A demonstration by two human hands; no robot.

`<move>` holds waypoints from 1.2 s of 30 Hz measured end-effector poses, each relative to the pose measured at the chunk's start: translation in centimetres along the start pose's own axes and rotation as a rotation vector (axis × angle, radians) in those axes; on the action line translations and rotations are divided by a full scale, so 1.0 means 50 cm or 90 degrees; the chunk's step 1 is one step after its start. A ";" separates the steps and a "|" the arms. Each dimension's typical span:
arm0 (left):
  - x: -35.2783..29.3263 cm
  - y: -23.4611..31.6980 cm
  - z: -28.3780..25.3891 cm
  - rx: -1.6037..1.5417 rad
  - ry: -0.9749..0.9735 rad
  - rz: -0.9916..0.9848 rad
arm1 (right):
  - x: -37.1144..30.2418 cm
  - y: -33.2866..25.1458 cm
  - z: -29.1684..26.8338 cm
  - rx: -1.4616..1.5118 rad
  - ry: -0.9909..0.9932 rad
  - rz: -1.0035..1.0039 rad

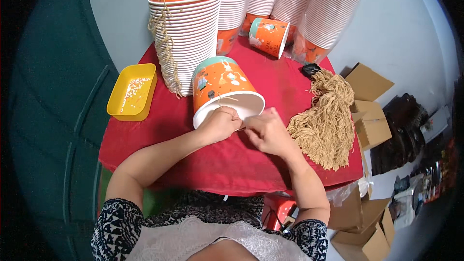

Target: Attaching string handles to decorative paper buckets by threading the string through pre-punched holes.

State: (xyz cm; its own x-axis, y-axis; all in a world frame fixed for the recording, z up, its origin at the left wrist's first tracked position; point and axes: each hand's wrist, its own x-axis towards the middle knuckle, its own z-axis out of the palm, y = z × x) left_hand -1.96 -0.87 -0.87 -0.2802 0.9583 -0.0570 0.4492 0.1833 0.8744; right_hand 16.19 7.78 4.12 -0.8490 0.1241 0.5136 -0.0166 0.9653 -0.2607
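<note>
a person is bending both hands over an orange paper bucket [222, 78], which is lying on its side on a red cloth [174, 164] with its white mouth turning toward the person. the left hand [221, 124] is resting at the bucket's open mouth, its fingers bunching close together, and a short tan cord [229, 98] is sticking out just above it, against the bucket's rim. the right hand [267, 132] is curling its fingers just to the right of the bucket's mouth, its fingertips nearly meeting those of the left; what either hand is pinching, if anything, is too small to tell. behind the bucket and to its left, a tall stack of nested buckets [191, 38] is standing with rims facing down, and tan cords [167, 53] are hanging down its side. left of the bucket, a yellow tray [113, 100] is holding small white pieces [135, 88]. right of the bucket, a thick bundle of tan cords [326, 121] is spreading over the cloth, with a black object [310, 70] lying at its far end. behind the bucket and to its right, a second orange bucket [268, 37] is lying on its side before plastic-wrapped stacks [319, 14]. well to the bucket's right, beyond the cloth, cardboard boxes [371, 123] are standing open.
</note>
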 end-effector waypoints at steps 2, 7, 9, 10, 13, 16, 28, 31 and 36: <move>-0.001 -0.002 0.000 -0.042 -0.036 -0.031 | -0.002 0.007 -0.010 -0.024 0.043 -0.025; -0.019 0.001 -0.009 -0.170 -0.077 -0.054 | 0.004 -0.002 -0.033 -0.107 0.022 -0.042; -0.032 0.016 -0.013 -0.180 -0.096 -0.063 | 0.003 -0.001 -0.036 -0.118 0.032 -0.044; -0.036 0.020 -0.012 -0.190 -0.114 -0.070 | 0.003 0.000 -0.037 -0.126 0.056 -0.055; -0.041 0.015 -0.003 -0.212 -0.120 -0.059 | -0.005 -0.001 -0.035 -0.136 0.073 -0.052; -0.036 0.008 0.018 -0.189 -0.097 -0.051 | -0.009 -0.010 -0.036 -0.146 0.063 -0.049; -0.020 -0.025 0.043 -0.171 -0.063 -0.006 | 0.004 -0.096 0.020 0.069 0.094 -0.374; -0.040 0.005 0.042 -0.120 -0.034 0.079 | -0.007 -0.114 0.020 0.087 0.175 -0.425; -0.047 0.007 0.030 -0.181 -0.061 0.057 | -0.021 -0.085 0.013 -0.016 0.213 -0.040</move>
State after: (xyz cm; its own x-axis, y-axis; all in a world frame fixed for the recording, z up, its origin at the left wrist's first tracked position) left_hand 0.15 -2.71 -1.14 -0.1628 0.9866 -0.0075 0.2095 0.0420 0.9769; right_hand 16.83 3.40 4.15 -0.6258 0.1286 0.7693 -0.0470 0.9783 -0.2018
